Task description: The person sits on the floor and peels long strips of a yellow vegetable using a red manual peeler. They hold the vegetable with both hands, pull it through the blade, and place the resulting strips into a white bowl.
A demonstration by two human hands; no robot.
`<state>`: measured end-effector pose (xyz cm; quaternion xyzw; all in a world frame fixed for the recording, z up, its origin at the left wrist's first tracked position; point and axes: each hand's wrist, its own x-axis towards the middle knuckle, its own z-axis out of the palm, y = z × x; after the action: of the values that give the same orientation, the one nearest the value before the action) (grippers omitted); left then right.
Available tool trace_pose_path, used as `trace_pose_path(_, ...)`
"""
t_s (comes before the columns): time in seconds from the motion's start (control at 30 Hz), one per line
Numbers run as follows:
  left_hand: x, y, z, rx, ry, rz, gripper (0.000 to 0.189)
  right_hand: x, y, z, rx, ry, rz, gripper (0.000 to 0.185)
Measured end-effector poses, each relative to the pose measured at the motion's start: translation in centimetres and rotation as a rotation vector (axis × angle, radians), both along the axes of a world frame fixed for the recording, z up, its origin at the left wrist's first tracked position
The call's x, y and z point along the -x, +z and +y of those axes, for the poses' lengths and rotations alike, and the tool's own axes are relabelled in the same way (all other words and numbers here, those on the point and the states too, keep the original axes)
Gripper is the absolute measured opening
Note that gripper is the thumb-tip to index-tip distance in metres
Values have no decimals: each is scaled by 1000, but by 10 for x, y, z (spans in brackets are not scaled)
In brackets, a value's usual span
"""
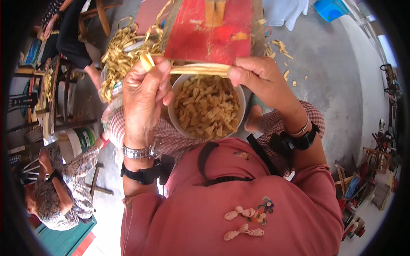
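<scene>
My left hand pinches one end of a pale yellow plant strip between thumb and fingers, and a short end sticks up past the thumb. The strip's other end is in my right hand, so it runs nearly level between the two hands. Just below it, between my knees, stands a round white tub holding many short cut pieces of similar yellow material. Beyond the strip lies the near end of a red-topped wooden bench, with an upright wooden block on it.
To the left of the bench is a heap of long yellow strips. Scattered pieces lie on the concrete floor at right. Two other people sit at left, near a wooden rack and a white bucket. A blue basin stands at upper right.
</scene>
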<state>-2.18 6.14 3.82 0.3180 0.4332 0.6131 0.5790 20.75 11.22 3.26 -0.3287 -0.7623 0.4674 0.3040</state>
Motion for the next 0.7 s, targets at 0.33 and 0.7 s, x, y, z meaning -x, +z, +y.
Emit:
trace_pose_path(0.33, -25, 5, 83, -142, -75, 338, 11, -11, 5, 43, 152, -377, -69, 34)
trace_pose_path(0.7, -14, -4, 25, 110, -331, 639, 22, -16, 18, 8, 356, -72, 156, 27)
